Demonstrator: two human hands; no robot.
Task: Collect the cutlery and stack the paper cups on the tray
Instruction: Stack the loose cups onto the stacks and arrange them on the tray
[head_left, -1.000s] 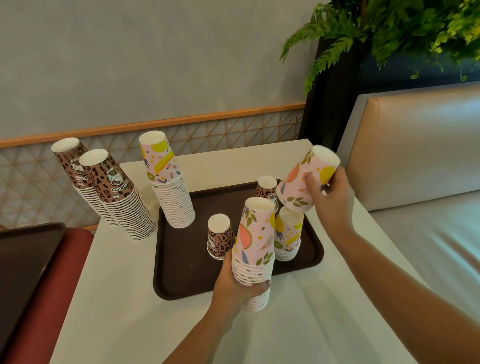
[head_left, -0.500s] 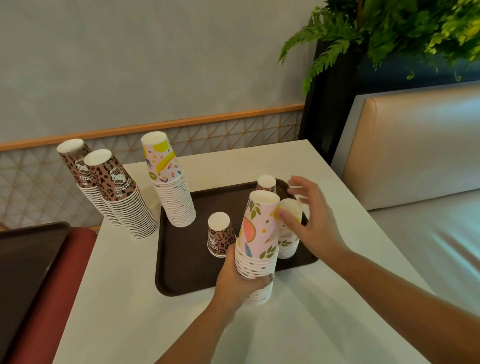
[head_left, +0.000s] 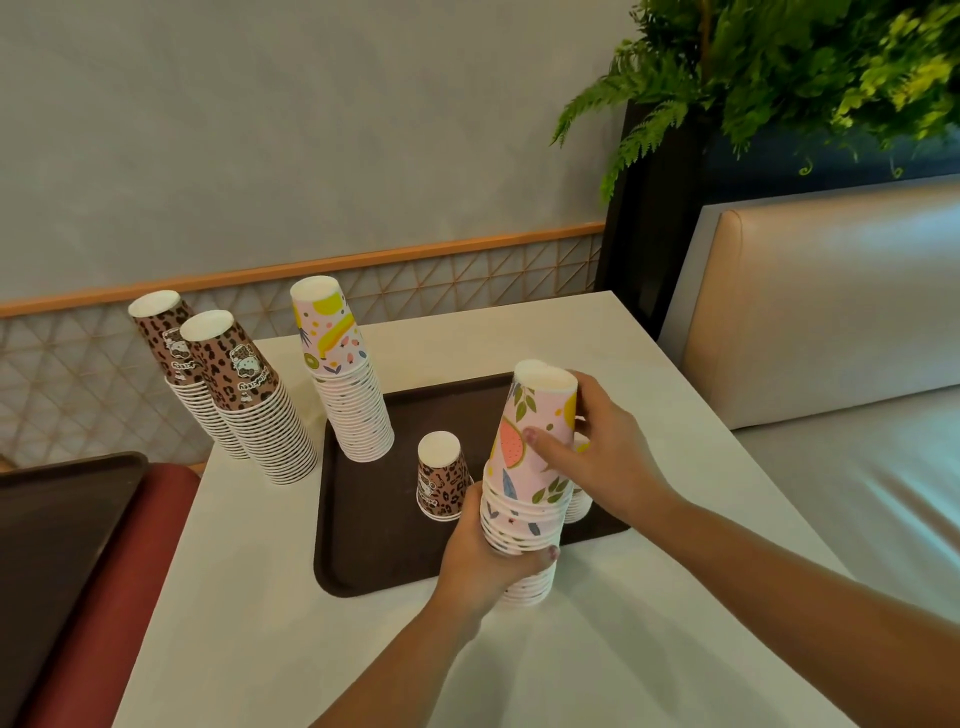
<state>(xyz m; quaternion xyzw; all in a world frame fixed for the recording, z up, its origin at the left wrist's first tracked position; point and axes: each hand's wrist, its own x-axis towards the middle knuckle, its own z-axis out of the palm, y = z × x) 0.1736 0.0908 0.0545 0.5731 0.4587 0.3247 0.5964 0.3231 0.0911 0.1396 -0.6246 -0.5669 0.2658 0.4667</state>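
A stack of pink fruit-print paper cups (head_left: 519, 499) stands upside down at the near right edge of the dark brown tray (head_left: 363, 525). My left hand (head_left: 485, 558) grips its lower part. My right hand (head_left: 602, 452) holds the top pink cup (head_left: 540, 410) of that stack, thumb across the front and fingers behind. On the tray stand a short leopard-print stack (head_left: 440, 480) and a tall pink stack (head_left: 348, 384). A short pink stack (head_left: 579, 506) is mostly hidden behind my right hand. No cutlery shows.
Two tall leopard-print cup stacks (head_left: 234, 395) lean on the white table (head_left: 270, 597) left of the tray. Another dark tray (head_left: 57, 525) lies on a red seat at the left. A beige bench (head_left: 831, 312) and a fern (head_left: 779, 67) are at the right.
My right hand lowered from the air with a pink cup, reached down by the short pink stack, and now holds a cup on top of the stack in my left hand. The camera came closer.
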